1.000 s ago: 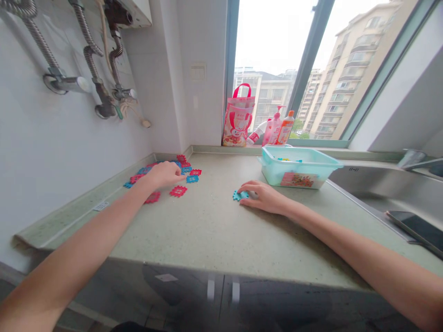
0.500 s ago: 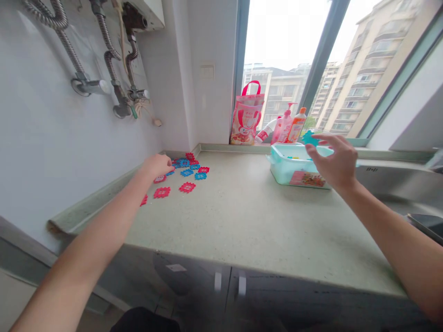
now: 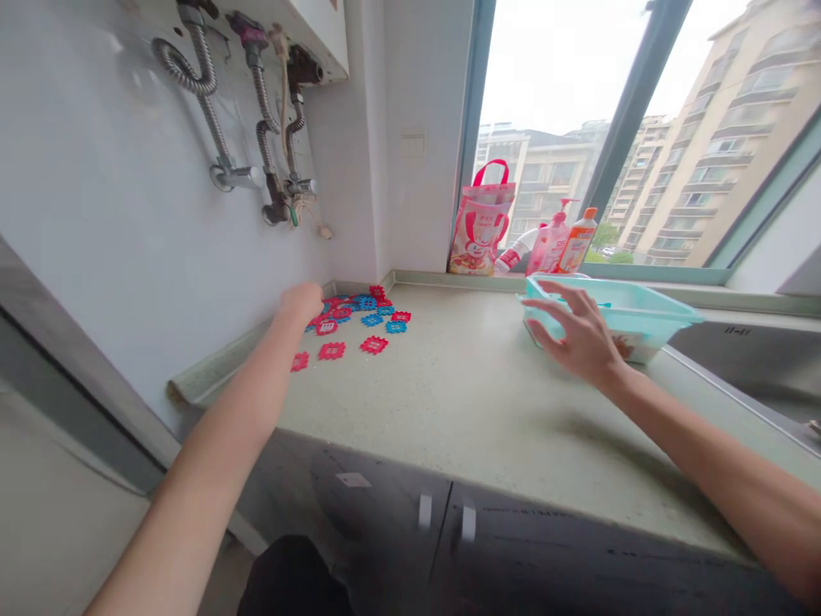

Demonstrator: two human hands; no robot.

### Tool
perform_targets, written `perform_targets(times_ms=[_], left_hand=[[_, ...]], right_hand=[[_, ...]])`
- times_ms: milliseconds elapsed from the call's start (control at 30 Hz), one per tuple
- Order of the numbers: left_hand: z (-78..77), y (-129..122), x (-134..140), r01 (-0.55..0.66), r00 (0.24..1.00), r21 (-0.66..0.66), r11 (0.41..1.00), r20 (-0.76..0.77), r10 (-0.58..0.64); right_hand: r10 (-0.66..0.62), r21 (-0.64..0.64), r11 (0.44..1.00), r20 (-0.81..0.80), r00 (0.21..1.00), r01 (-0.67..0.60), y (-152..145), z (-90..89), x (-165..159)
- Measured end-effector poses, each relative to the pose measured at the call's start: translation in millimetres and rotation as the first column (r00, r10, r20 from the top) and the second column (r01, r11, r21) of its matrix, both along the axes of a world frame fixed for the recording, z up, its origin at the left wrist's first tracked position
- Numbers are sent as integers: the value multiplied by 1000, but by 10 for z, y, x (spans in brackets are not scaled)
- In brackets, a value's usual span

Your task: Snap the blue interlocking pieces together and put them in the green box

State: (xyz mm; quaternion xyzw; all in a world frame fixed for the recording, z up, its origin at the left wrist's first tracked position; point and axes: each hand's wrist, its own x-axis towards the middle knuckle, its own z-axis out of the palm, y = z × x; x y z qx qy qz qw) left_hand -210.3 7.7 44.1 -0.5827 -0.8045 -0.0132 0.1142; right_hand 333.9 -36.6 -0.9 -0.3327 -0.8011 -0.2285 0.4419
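At the back left of the counter, my left hand (image 3: pixel 301 305) is curled closed over the edge of a group of plastic snowflake-like building pieces. Its fingertips are hidden, so what lies in them cannot be made out. Red pieces (image 3: pixel 374 345) and blue pieces (image 3: pixel 397 327) lie flat around it, some overlapping. On the other side, my right hand (image 3: pixel 577 334) has its fingers spread and holds nothing. It is in front of the near left corner of a light teal plastic box (image 3: pixel 660 316), covering part of it. A little blue shows inside the box.
A metal sink (image 3: pixel 763 359) lies right of the box. Along the windowsill stand a pink bag (image 3: pixel 482 229), a pump bottle (image 3: pixel 552 244) and an orange-capped bottle (image 3: pixel 578 241). Pipes with valves (image 3: pixel 275 201) stick out from the left wall above the grey-green counter (image 3: pixel 442 385).
The blue-green piece is gone from my right hand, which has moved down and left and spread its fingers. The box is turned at a different angle. The view has shifted left.
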Motion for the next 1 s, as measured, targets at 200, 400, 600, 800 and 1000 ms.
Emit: perform_targets(times_ms=[200, 400, 600, 800, 1000], left_hand=[[-45, 3, -47, 3, 996, -60, 998, 85, 2], [-62, 64, 47, 95, 987, -56, 994, 139, -86], [-188, 100, -14, 64, 993, -15, 998, 104, -62], [-88, 132, 46, 33, 998, 67, 997, 59, -37], [73, 75, 258, 438, 813, 85, 895, 388, -435]], right_hand=[[304, -276, 932, 246, 920, -234, -45, -352, -418], [306, -338, 909, 144, 941, -244, -135, -341, -360], [339, -420, 872, 149, 929, -251, -184, -404, -420], [358, -544, 803, 111, 927, -245, 92, -483, -809], [383, -525, 787, 6, 924, -323, 791, -439, -1746]])
